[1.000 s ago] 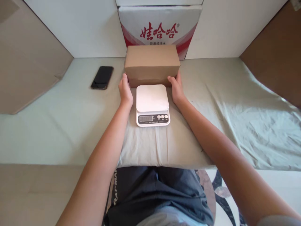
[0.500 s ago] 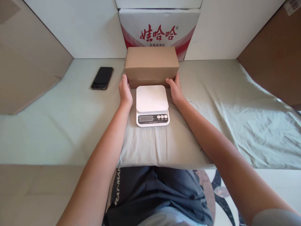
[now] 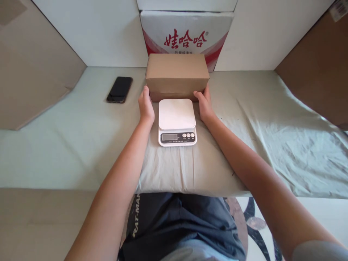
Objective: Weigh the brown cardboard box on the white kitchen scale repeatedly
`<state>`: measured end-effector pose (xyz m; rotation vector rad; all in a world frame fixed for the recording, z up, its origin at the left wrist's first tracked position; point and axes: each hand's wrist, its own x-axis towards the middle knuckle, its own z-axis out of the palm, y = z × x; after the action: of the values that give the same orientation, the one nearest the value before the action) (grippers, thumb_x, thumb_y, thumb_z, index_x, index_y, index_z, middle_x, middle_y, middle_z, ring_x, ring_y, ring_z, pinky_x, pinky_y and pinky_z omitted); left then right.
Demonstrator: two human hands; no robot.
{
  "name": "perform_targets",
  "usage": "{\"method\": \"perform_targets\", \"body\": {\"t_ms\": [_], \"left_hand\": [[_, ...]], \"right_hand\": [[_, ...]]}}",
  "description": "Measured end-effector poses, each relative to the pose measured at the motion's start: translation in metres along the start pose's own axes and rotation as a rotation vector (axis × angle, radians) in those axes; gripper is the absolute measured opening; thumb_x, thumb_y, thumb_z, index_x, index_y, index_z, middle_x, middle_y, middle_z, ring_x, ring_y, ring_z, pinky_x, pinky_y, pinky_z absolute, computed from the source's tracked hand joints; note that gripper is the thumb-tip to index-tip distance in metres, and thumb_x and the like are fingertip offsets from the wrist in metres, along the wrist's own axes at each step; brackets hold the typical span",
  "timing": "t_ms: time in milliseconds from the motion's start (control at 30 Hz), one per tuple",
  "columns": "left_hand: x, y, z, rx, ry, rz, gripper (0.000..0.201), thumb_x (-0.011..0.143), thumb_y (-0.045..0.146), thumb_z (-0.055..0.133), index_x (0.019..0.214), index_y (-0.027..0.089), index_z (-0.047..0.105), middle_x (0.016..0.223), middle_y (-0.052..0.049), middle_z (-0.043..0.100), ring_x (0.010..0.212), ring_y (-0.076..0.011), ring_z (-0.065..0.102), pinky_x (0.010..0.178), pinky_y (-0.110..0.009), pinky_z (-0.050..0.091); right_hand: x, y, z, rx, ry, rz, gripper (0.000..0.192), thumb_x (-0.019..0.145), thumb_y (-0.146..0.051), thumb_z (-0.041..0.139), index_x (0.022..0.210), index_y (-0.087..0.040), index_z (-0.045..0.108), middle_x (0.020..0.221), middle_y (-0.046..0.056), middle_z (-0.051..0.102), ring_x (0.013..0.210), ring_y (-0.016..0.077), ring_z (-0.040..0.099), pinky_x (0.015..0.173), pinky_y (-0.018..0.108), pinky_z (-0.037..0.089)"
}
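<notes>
A plain brown cardboard box (image 3: pixel 177 75) stands on the pale green sheet just behind a white digital kitchen scale (image 3: pixel 177 121). My left hand (image 3: pixel 145 106) presses against the box's lower left corner, and my right hand (image 3: pixel 204 104) presses against its lower right corner, so the box is gripped between both. The scale's platform is bare and lies between my wrists. Its display faces me, too small to read.
A black phone (image 3: pixel 120 89) lies face up on the sheet (image 3: pixel 81 134) to the left. A white and red printed carton (image 3: pixel 187 34) stands behind the brown box. Cardboard panels (image 3: pixel 32 72) wall in both sides. My dark shorts show below the table's front edge.
Both hands stay on the box's lower corners. The scale's display has gone from showing digits to looking blank. The view has shifted slightly.
</notes>
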<state>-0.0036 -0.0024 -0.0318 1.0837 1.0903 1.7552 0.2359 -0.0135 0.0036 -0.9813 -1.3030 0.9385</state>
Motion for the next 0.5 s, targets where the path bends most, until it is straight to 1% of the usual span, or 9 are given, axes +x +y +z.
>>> {"method": "perform_targets", "body": {"t_ms": [100,200,267,367,433,500], "left_hand": [[-0.007,0.016,0.004,0.018,0.037,0.065,0.075,0.083,0.091,0.059,0.111,0.023,0.072,0.136,-0.013,0.075,0.151,-0.0310,0.055,0.125,-0.045,0.044],[-0.019,0.044,0.007,0.016,-0.025,0.099,0.080,0.077,0.094,0.062,0.117,0.026,0.075,0.138,-0.009,0.076,0.155,-0.0322,0.052,0.128,-0.045,0.042],[-0.031,0.064,0.007,0.002,-0.073,0.137,0.078,0.079,0.093,0.062,0.120,0.029,0.076,0.141,-0.005,0.076,0.157,-0.0312,0.050,0.131,-0.045,0.038],[-0.055,0.086,0.002,0.011,-0.135,0.222,0.072,0.087,0.087,0.058,0.129,0.031,0.076,0.148,-0.004,0.072,0.156,-0.0312,0.051,0.132,-0.046,0.038],[-0.073,0.094,-0.002,0.047,-0.149,0.252,0.071,0.091,0.084,0.056,0.134,0.030,0.074,0.151,-0.006,0.070,0.158,-0.0326,0.049,0.132,-0.047,0.039],[-0.091,0.098,-0.006,0.087,-0.139,0.257,0.073,0.090,0.084,0.056,0.136,0.030,0.074,0.150,-0.006,0.070,0.158,-0.0341,0.049,0.131,-0.049,0.040]], "right_hand": [[-0.003,-0.006,0.000,-0.007,-0.004,-0.038,0.078,0.081,-0.064,0.066,0.150,-0.031,0.050,0.157,0.005,0.060,0.163,0.0308,0.040,0.143,0.050,0.028],[-0.008,-0.018,-0.001,-0.026,-0.011,-0.115,0.086,0.082,-0.069,0.065,0.157,-0.035,0.041,0.161,0.003,0.056,0.167,0.0284,0.034,0.144,0.048,0.027],[-0.013,-0.029,-0.004,-0.040,-0.011,-0.159,0.088,0.084,-0.072,0.063,0.160,-0.036,0.037,0.164,0.003,0.053,0.168,0.0292,0.032,0.144,0.049,0.027],[-0.029,-0.047,-0.016,-0.049,-0.044,-0.223,0.087,0.085,-0.074,0.062,0.160,-0.040,0.036,0.167,0.001,0.050,0.169,0.0314,0.030,0.144,0.051,0.025],[-0.044,-0.056,-0.029,-0.076,-0.087,-0.257,0.086,0.085,-0.075,0.063,0.160,-0.042,0.036,0.167,-0.001,0.049,0.169,0.0337,0.029,0.144,0.053,0.025],[-0.061,-0.063,-0.043,-0.131,-0.129,-0.267,0.083,0.085,-0.076,0.064,0.158,-0.044,0.039,0.166,-0.001,0.051,0.167,0.0373,0.032,0.142,0.057,0.029]]}}
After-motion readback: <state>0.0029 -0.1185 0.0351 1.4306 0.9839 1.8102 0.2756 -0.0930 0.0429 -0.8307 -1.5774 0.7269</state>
